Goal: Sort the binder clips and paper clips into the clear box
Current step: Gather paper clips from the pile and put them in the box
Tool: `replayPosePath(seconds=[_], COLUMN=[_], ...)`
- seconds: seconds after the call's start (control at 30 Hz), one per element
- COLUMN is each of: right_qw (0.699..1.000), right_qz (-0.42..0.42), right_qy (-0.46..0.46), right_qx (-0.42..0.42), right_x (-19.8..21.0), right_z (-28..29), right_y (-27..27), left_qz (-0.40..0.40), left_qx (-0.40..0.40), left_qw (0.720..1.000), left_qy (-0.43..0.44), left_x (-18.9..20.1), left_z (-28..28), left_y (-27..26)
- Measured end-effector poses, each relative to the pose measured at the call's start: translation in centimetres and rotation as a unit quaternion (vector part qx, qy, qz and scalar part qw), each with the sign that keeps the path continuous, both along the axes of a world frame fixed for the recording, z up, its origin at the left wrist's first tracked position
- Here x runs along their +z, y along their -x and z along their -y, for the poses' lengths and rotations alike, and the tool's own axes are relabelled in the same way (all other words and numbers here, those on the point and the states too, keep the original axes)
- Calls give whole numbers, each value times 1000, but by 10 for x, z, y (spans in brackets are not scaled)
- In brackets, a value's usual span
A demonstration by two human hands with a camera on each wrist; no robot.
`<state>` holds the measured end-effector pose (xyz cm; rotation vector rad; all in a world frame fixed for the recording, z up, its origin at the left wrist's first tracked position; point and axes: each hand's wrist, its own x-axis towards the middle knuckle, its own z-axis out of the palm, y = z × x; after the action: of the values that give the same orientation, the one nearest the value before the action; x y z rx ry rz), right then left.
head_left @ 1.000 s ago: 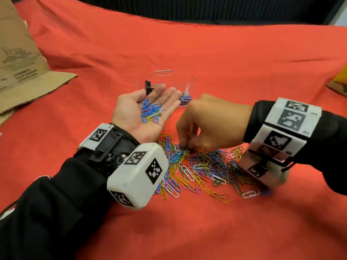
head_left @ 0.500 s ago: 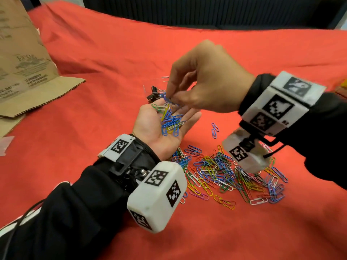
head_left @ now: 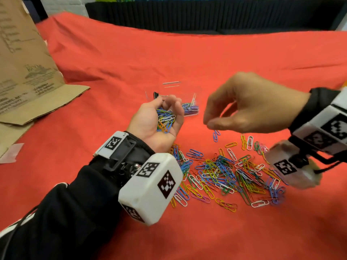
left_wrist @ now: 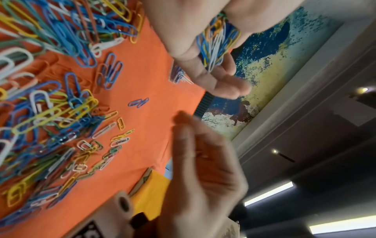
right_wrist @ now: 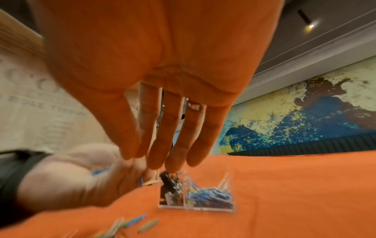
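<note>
The clear box [right_wrist: 196, 207] sits on the red-covered desk [head_left: 244, 72]; only the right wrist view shows its divider, binder clips [right_wrist: 171, 185] left, paper clips [right_wrist: 211, 196] right. The left hand [head_left: 157, 124] cups a multicoloured handful [head_left: 166, 120]; the right hand [head_left: 249, 106], fingers loosely extended, apparently holds nothing.

Bare red cloth [head_left: 234, 76] beyond the right hand's fingertips [head_left: 208, 124] and right of the clear box [head_left: 191, 109]. Just below them, two stray clips [head_left: 216, 135]; nearer, the dense paper clip pile [head_left: 225, 175]. Left, the cupped left hand [head_left: 159, 122] blocking.
</note>
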<state>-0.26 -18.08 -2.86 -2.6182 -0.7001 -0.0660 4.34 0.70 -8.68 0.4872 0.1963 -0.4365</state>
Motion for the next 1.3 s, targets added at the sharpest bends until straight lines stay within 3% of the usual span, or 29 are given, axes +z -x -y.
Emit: replayPosePath(seconds=[0.1, 0.2, 0.33, 0.47, 0.7, 0.97, 1.3], right_qw=[998, 993, 985, 985, 987, 984, 985], right_qz=[-49, -93, -127, -116, -112, -111, -115], right_qy=[35, 73, 119, 126, 113, 125, 122], right_qx=[-6, -6, 15, 28, 35, 57, 45], right_x=[-12, -21, -33, -41, -47, -46, -45], right_z=[18, 29, 32, 34, 40, 40, 38], right_y=[11, 19, 26, 26, 29, 30, 32], left_qz=[0, 74, 182, 278, 340, 374, 360], left_qx=[-25, -14, 60, 67, -15, 37, 25], left_qw=[1000, 986, 934, 884, 837, 798, 811], left_qy=[-19, -151, -302, -370, -429, -472, -461], left_x=[9, 25, 52, 70, 58, 44, 49], left_z=[-3, 0, 20, 42, 72, 78, 69], left_y=[-6, -16, -40, -74, -113, -125, -118])
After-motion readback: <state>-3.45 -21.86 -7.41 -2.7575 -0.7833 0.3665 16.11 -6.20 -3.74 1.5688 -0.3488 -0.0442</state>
